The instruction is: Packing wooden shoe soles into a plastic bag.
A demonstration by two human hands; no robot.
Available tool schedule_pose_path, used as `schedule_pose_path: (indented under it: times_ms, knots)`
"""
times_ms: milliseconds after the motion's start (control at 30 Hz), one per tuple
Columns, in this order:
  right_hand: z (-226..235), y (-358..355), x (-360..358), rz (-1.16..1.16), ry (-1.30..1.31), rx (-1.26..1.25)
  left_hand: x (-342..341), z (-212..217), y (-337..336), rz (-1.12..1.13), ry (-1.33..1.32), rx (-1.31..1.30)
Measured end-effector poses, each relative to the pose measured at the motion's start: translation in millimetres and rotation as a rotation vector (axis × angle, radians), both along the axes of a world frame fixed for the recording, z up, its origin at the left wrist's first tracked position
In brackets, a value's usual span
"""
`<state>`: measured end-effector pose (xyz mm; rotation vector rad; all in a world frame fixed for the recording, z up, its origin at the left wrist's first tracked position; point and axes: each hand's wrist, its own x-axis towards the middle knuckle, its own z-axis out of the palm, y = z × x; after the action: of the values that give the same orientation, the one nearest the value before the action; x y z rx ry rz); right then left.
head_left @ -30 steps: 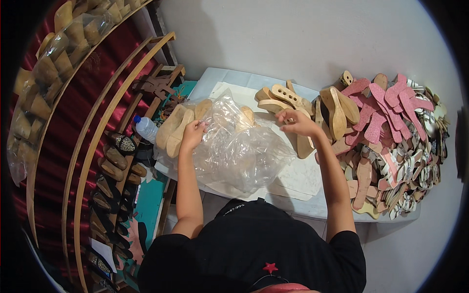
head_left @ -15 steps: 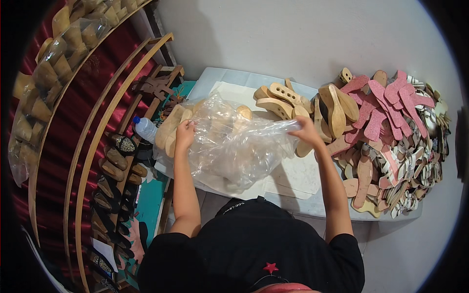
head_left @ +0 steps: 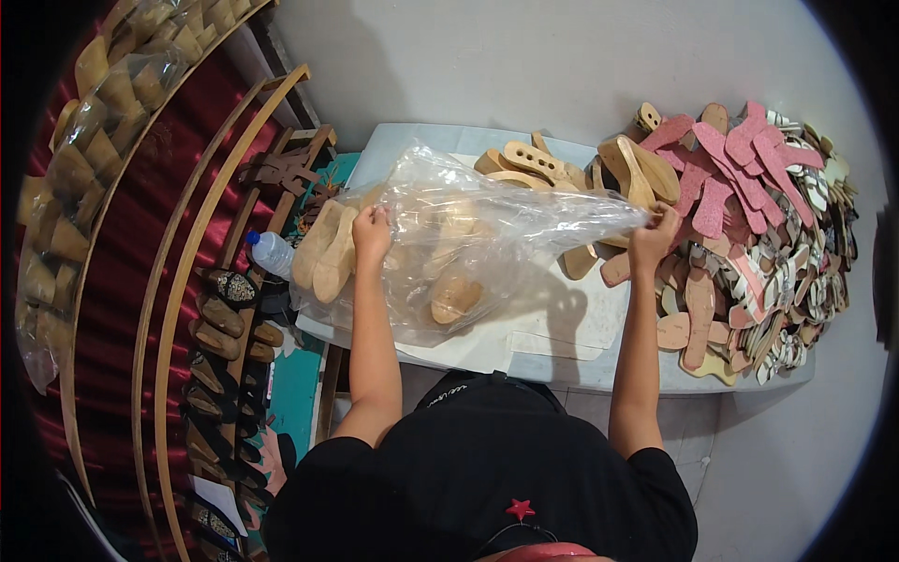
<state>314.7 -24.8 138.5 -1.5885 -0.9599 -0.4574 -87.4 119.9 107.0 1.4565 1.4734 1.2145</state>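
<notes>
A large clear plastic bag [head_left: 534, 225] lies stretched across the table, with wooden shoe soles [head_left: 456, 298] showing through it. My left hand [head_left: 372, 232] is closed on the bag's left part, beside a pair of wooden soles [head_left: 332, 253]. At the other end, my right hand [head_left: 655, 234] pinches a gathered corner of the plastic and pulls it taut to the right. Behind the bag sit more wooden soles with heels [head_left: 534, 167]; one tall wooden pair [head_left: 640, 173] stands just beyond my right hand.
Pink sole pieces [head_left: 721, 178] and a heap of cut insoles [head_left: 777, 281] cover the table's right end. A water bottle [head_left: 272, 253] with a blue cap stands left of the bag. Shoe racks [head_left: 220, 309] line the left side; white paper [head_left: 562, 318] lies on the table.
My right hand has moved right, drawing the bag's end out long and tight. The plastic has lifted off the near side, where a wooden sole shows more clearly.
</notes>
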Motion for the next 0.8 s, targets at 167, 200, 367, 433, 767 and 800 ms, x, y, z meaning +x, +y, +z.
schedule_pose_path:
  times_ms: [167,200,367,433,767,800]
  knots:
    - [-36.9,-16.9,-8.1,-0.03,0.194,0.064,-1.4,1.9,-11.9,0.035,-0.387,-0.083]
    - [-40.5,-22.0,-23.4,-0.001,0.317,0.102,-3.9,-1.4,-15.8,-0.007,-0.55,-0.035]
    - [-32.8,-27.4,-131.9,0.468,0.412,-0.248,-11.7,15.3,-65.5,-0.094,-0.087,-0.308]
    - [-23.9,-19.5,-167.7,0.347,0.098,-0.251,-4.2,14.0,-88.3,-0.131,0.01,-0.386]
    - [-59.2,12.5,-117.5,0.433,-0.162,-0.359,24.0,7.6,-118.2,-0.205,-0.056,0.057]
    - [-58.5,4.8,-104.3,0.475,-0.083,-0.227,22.0,8.2,-120.2,-0.168,-0.077,0.07]
